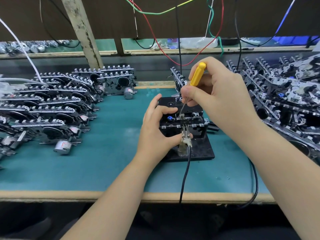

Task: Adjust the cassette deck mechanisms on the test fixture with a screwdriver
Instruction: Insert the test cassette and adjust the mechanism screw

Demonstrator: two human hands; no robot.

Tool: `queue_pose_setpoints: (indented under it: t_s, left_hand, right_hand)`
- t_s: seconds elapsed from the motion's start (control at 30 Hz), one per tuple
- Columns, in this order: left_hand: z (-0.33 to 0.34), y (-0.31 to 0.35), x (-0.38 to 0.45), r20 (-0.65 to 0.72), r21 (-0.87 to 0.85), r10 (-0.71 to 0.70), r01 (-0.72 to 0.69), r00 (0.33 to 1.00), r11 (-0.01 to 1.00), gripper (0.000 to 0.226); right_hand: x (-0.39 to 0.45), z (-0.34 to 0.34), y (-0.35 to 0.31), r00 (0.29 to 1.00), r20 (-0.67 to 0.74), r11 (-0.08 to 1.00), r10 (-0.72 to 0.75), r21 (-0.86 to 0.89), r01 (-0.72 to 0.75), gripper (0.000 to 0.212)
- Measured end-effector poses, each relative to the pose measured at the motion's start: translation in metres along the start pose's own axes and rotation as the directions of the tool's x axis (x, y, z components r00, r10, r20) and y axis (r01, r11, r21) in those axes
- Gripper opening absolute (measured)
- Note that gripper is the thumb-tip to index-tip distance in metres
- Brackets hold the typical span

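A cassette deck mechanism [186, 118] sits on the black test fixture [200, 149] at the middle of the green bench. My right hand [220, 94] grips a yellow-handled screwdriver [197, 74], whose thin shaft slants down to the metal head area of the mechanism. My left hand [155, 129] holds the mechanism's left side, fingers curled over its top edge and thumb by a metal clip [186, 135] with a black cable. A black cassette [173, 103] with white writing lies in the deck.
Several rows of finished-looking deck mechanisms [52, 104] cover the left of the bench, and a big pile [285, 101] fills the right. One mechanism [178, 78] stands behind the fixture. Coloured wires [155, 37] hang from above. A black cable [254, 184] runs over the front edge.
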State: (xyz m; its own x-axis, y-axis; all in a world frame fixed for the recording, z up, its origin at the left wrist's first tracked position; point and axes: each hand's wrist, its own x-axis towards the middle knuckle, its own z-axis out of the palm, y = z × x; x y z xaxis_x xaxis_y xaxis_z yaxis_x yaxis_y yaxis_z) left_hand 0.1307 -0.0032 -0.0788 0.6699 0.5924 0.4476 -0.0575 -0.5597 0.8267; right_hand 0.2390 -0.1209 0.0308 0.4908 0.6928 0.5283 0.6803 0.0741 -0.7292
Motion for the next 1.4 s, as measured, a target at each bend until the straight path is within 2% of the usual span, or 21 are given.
queue_pose_setpoints:
  t_s: [0.87,1.1,1.23,1.4]
  left_hand:
    - [-0.0007,-0.0017,0.0004,0.005,0.031,0.008,-0.008,1.0,0.999,0.07]
    - [-0.0001,-0.0007,0.0004,-0.004,0.022,0.021,-0.021,1.0,1.0,0.067]
    - [-0.0007,0.0013,0.0004,-0.013,0.016,0.027,-0.026,1.0,1.0,0.067]
    - [-0.0004,0.0012,-0.0002,-0.014,0.017,0.023,-0.022,1.0,1.0,0.066]
  right_hand:
    - [-0.0012,0.0003,0.0026,1.0,-0.011,1.0,-0.021,0.005,0.021,0.02]
    - [-0.0002,0.0063,0.0037,0.997,-0.055,0.998,-0.05,-0.039,0.048,0.029]
    - [-0.0012,0.007,0.0023,0.994,-0.029,0.993,-0.109,-0.056,0.107,0.041]
    - [0.0039,-0.0019,0.0035,0.998,0.048,0.998,-0.043,-0.049,0.046,0.027]
